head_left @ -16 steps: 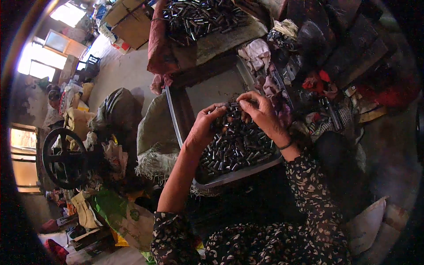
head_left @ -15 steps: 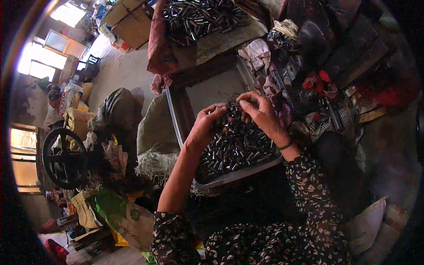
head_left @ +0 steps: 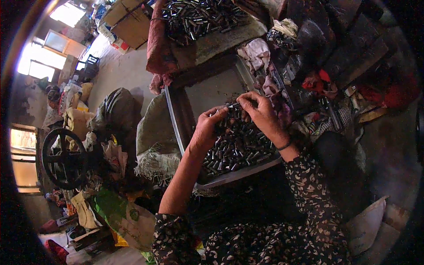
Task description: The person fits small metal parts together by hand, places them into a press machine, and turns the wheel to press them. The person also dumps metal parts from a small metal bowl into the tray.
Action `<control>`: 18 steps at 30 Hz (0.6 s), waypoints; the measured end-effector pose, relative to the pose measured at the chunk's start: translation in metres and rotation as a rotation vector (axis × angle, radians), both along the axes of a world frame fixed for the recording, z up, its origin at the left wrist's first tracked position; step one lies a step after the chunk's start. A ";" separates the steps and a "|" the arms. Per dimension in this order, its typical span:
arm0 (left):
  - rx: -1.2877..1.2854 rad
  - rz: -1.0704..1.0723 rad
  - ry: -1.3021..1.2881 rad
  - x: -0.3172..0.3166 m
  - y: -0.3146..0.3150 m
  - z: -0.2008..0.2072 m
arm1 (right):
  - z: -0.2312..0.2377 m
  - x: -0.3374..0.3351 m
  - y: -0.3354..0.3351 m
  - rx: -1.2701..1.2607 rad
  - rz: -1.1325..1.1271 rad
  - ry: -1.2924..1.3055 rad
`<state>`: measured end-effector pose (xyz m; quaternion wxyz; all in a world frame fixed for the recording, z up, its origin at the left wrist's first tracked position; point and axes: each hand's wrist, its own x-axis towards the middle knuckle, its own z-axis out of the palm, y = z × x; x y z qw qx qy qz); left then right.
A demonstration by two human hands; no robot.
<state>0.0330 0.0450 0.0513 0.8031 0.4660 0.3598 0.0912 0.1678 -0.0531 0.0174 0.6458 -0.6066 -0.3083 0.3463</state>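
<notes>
My left hand (head_left: pixel 208 126) and my right hand (head_left: pixel 259 113) meet above a grey rectangular tray (head_left: pixel 174 120). Pinched between the fingertips of both is a small dark metal cylinder (head_left: pixel 232 105), partly covered by the fingers. Beneath them, the near part of the tray holds a heap of short, shiny dark metal cylinders (head_left: pixel 236 150). Some of the heap is hidden behind my hands. The fingers of each hand are closed, and both wrists hang over the pile.
Beyond the tray is a container edged with reddish cloth (head_left: pixel 157 48), full of similar metal pieces (head_left: pixel 203 20). Stained rags (head_left: pixel 256 53) lie along the tray's right side. To the left are a woven sack (head_left: pixel 157 141) and a black handwheel (head_left: pixel 65 159).
My fingertips have shifted slightly around the small metal cylinder, which now shows more between them. My left hand has moved a little to the right; the tray and heap stay put.
</notes>
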 end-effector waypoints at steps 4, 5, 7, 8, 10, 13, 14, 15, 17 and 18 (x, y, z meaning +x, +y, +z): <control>0.046 -0.034 0.058 -0.001 0.003 -0.001 | 0.000 0.000 0.001 0.027 0.005 -0.122; 0.063 -0.058 0.073 -0.001 0.004 -0.002 | -0.002 0.001 0.002 0.059 -0.014 -0.233; 0.066 -0.055 0.094 -0.002 0.007 -0.005 | -0.002 0.000 0.002 0.081 -0.032 -0.322; 0.071 -0.055 0.114 -0.002 0.007 -0.007 | -0.001 0.000 0.003 0.103 -0.052 -0.413; 0.078 -0.055 0.136 0.000 0.005 -0.004 | -0.001 0.001 0.001 0.080 -0.032 -0.342; 0.056 -0.041 0.142 -0.001 0.004 -0.005 | -0.002 0.000 0.002 0.049 -0.003 -0.240; 0.027 -0.032 0.123 -0.002 0.003 -0.006 | -0.003 -0.001 0.003 0.040 0.001 -0.211; 0.026 -0.030 0.123 -0.001 0.001 -0.004 | 0.000 -0.001 0.002 0.039 0.003 -0.212; 0.062 0.047 0.168 0.002 -0.005 0.002 | 0.006 -0.001 0.000 0.050 -0.033 -0.347; 0.061 0.045 0.167 0.003 -0.006 0.002 | 0.004 0.000 0.000 0.049 -0.034 -0.348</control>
